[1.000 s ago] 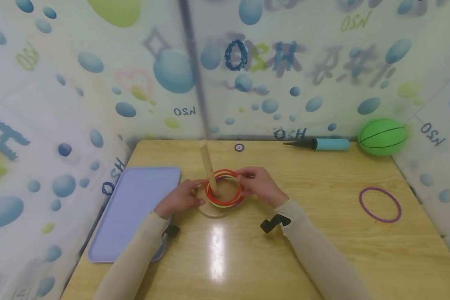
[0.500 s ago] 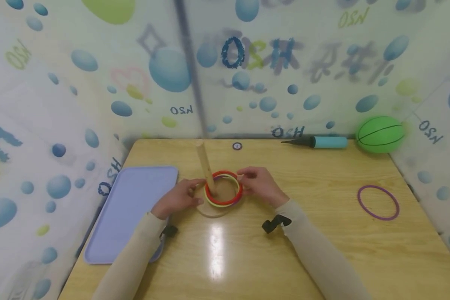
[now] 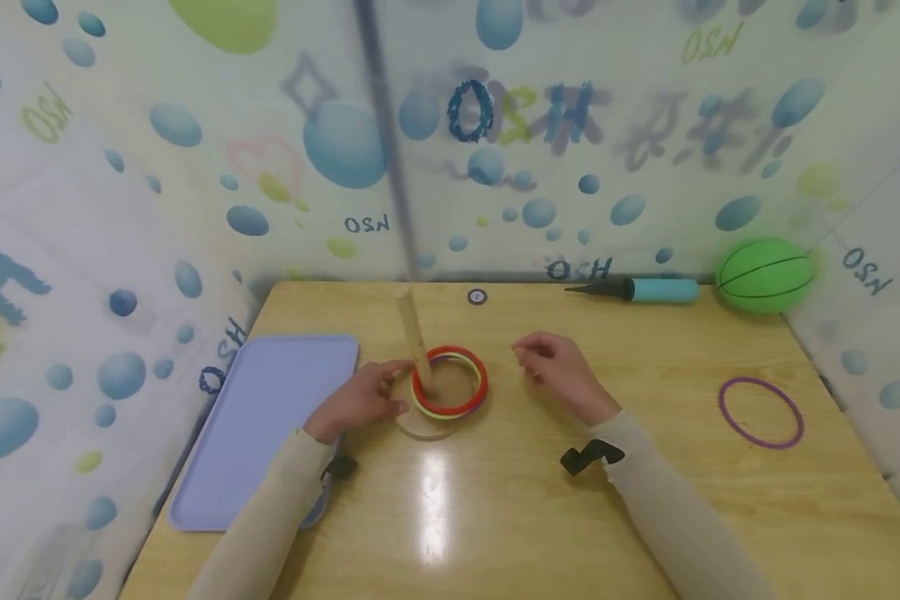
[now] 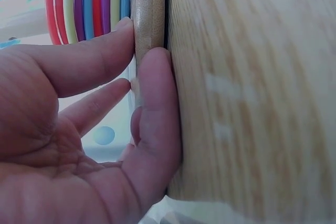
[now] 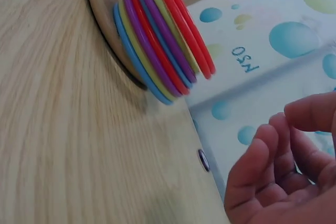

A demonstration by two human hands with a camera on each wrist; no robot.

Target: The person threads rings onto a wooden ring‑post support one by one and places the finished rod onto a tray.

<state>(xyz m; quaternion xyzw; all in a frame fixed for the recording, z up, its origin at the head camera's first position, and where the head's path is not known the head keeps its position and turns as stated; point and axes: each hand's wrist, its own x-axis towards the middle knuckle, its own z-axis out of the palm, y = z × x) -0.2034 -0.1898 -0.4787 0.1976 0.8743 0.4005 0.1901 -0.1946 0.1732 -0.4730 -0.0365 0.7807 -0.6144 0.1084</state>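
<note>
A wooden ring-toss stand [image 3: 416, 337] has an upright post and a round base [image 3: 422, 426]. Thin plastic rings [image 5: 157, 40] in red, yellow, purple and blue lie stacked around the post, the red ones [image 3: 484, 379] on top. My left hand [image 3: 356, 398] grips the base's left edge between thumb and finger, fingertips against the wooden rim [image 4: 149, 22] in the left wrist view. To the right of the stack, my right hand [image 3: 566, 375] is raised, its fingers loosely curled around nothing and apart from the rings.
A lilac tray [image 3: 270, 417] lies at the left. One purple ring [image 3: 761, 412] rests on the table at right. Along the back are a small round disc [image 3: 477, 297], a blue hand pump [image 3: 663, 290] and a green ball [image 3: 767, 276]. Patterned walls border the table.
My right hand has let go of the rings and moved right, away from them. The top red rings now sit evenly together. My left hand stays at the base.
</note>
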